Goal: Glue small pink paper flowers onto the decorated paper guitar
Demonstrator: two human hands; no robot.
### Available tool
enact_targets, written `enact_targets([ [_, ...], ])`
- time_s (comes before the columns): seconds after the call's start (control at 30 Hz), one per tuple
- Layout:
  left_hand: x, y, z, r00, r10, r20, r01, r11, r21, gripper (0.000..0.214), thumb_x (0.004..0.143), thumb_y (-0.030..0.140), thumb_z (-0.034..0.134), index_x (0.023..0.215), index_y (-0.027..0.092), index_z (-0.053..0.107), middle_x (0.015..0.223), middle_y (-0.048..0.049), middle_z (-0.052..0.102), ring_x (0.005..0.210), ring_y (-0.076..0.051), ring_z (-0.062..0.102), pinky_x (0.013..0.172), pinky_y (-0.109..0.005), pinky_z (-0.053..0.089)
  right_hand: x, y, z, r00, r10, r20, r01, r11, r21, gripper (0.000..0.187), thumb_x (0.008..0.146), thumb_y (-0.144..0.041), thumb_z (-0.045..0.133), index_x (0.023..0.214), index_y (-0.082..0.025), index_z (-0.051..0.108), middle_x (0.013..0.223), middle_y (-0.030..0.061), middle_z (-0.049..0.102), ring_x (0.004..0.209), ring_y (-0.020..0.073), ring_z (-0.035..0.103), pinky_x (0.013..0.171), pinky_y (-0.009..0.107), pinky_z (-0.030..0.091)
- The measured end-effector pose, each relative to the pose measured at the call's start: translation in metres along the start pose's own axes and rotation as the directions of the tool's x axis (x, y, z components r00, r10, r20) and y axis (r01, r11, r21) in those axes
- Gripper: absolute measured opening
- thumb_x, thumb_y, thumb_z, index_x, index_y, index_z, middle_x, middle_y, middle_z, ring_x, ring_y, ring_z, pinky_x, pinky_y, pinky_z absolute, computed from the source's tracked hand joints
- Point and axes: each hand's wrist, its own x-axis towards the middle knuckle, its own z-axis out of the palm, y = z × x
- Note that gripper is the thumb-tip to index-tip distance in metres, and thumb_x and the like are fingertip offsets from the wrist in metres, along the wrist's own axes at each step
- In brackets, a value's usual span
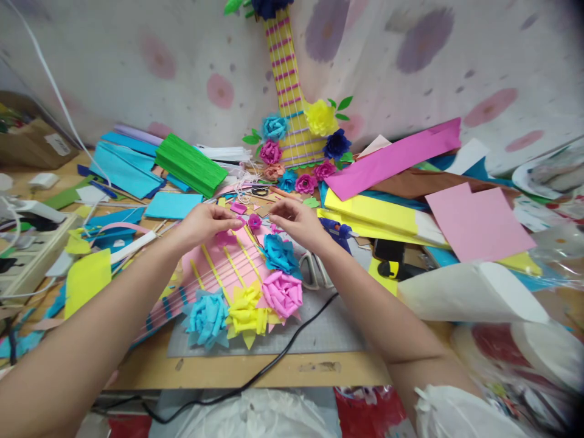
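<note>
Head view shows us a pink guitar-shaped paper piece [222, 261] near the bench's [150, 368] front edge, yellow-striped, a light-blue crepe flower [206, 317], yellow flower [247, 309], pink flower [283, 294] and deeper-blue flower [280, 254] already on; its far side looks unfinished. There, around a small magenta rose [254, 221], left hand [207, 225] and right hand [294, 222] curl their fingers, tips nearly closed; whether either grips anything, we cannot tell.
</note>
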Motion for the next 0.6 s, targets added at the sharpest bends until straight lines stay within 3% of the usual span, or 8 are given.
enact_targets([
  [0.17,-0.005,0.007,0.011,0.999,0.026,0.026,-0.023,0.995,-0.097,0.032,0.047,0.045,0.079,0.063,0.018,0.072,0.062,-0.0027,0.068,0.056,-0.013,0.054,0.054,-0.026,0.040,0.009,-0.007,0.024,0.986,0.009,0.168,-0.035,0.988,0.153,0.017,0.073,-0.021,0.063,0.088,-0.019,0.056,0.079,-0.0008,0.063,0.071,0.0112,0.060,0.067,0.026,0.049],
  [0.6,-0.014,0.005,0.005,0.998,0.014,0.063,-0.008,0.995,-0.097,0.031,0.050,0.040,0.081,0.071,0.018,0.074,0.073,-0.0049,0.073,0.064,-0.016,0.062,0.062,-0.028,0.047,0.014,-0.004,0.033,0.981,0.141,0.134,-0.161,0.974,0.159,0.028,0.061,-0.017,0.073,0.079,-0.019,0.051,0.065,-0.0049,0.059,0.062,0.0109,0.059,0.059,0.024,0.045],
])
